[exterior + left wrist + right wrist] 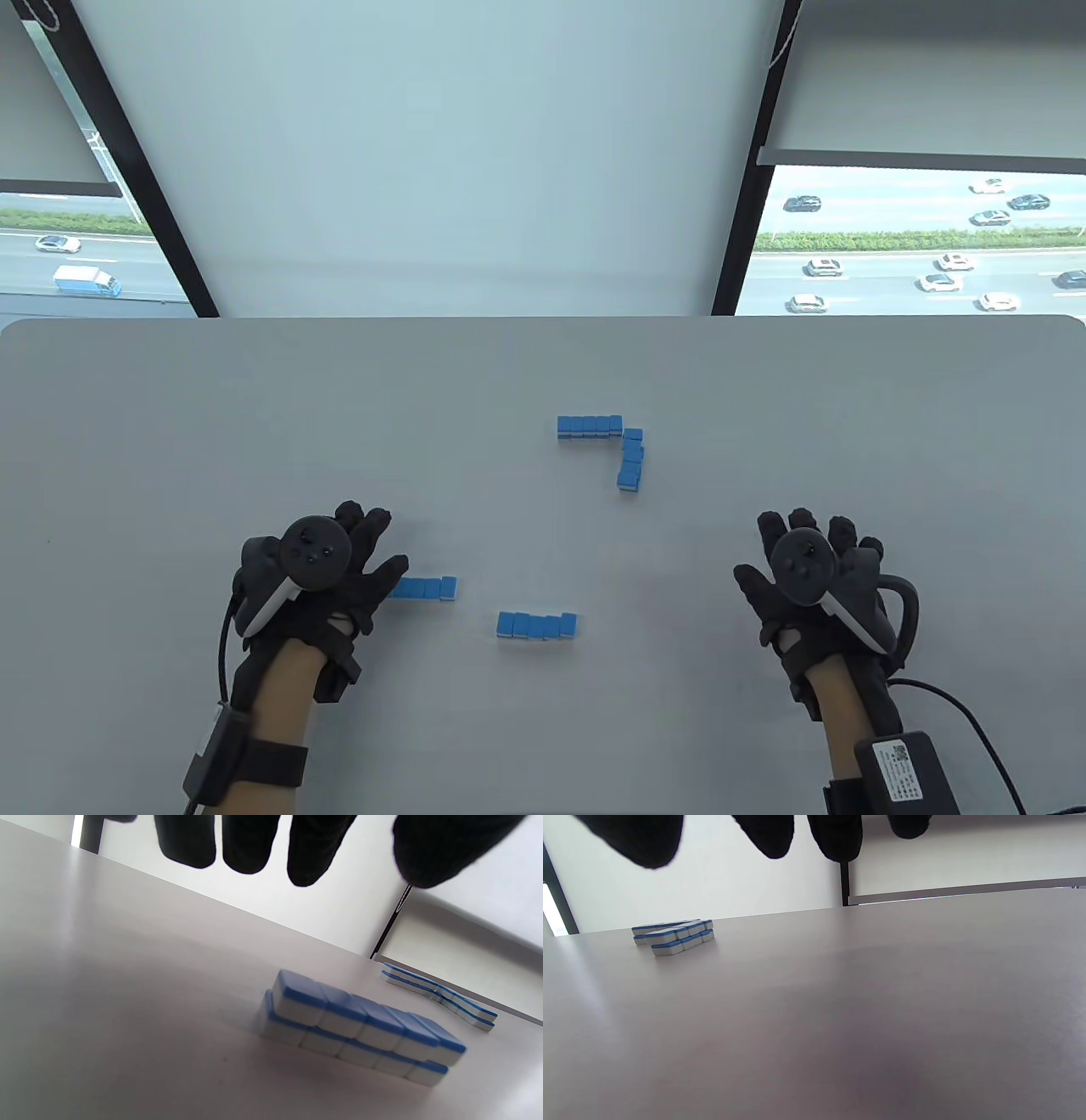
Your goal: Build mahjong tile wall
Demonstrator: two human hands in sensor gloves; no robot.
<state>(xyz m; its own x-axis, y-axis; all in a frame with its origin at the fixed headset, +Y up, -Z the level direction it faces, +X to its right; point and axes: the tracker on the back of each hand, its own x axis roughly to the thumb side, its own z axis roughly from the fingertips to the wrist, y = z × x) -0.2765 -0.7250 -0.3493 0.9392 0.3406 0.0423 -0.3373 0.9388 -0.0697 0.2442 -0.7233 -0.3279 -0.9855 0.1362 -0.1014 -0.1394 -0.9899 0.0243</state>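
Altogether four tile rows [587, 426], two hands [318, 569].

- A pale grey, round-cornered table [170, 407].
- On it, blue-and-white mahjong tile rows: an L-shaped far wall [604, 441], a near row [536, 626], and a left row [424, 587], apparently double-stacked.

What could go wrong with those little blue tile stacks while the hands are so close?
The left hand hangs right beside the nearest tile row; a careless nudge might knock its top layer off. In the left wrist view the two-layer row already sits slightly offset, so pushing it could scatter tiles. The far corner wall looks uneven.
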